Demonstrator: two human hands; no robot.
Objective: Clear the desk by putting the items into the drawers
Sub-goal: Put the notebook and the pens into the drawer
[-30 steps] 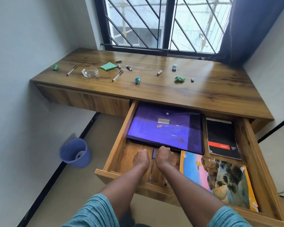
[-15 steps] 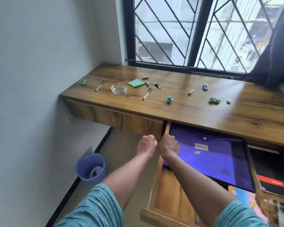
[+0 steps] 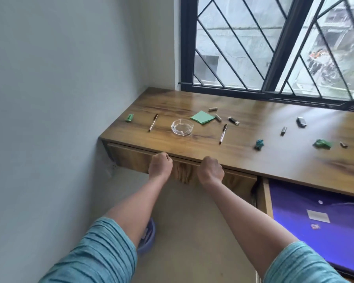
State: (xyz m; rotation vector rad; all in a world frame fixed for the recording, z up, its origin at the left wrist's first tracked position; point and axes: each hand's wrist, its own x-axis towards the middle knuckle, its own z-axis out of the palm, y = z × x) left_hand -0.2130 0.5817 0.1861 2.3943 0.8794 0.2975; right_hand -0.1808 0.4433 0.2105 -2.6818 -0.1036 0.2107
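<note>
My left hand (image 3: 160, 166) and my right hand (image 3: 211, 169) both curl over the top edge of the left drawer's front (image 3: 131, 158), which sits flush under the wooden desk (image 3: 243, 158). On the desk lie a glass ashtray (image 3: 182, 127), two pens (image 3: 153, 122) (image 3: 223, 133), a green sticky-note pad (image 3: 202, 117), a green clip (image 3: 129, 117), several batteries (image 3: 213, 109), a lighter (image 3: 233, 120), a USB stick (image 3: 301, 121) and green crumpled bits (image 3: 322, 144). The right drawer (image 3: 264, 198) stands open with a purple folder (image 3: 315, 221) inside.
A grey wall runs along the left side. A barred window (image 3: 274, 48) is behind the desk. A blue bin (image 3: 148, 237) stands on the floor, mostly hidden by my left arm.
My hands left the open right drawer and moved left to the closed left drawer's top edge. The view swung left and closer to the desk.
</note>
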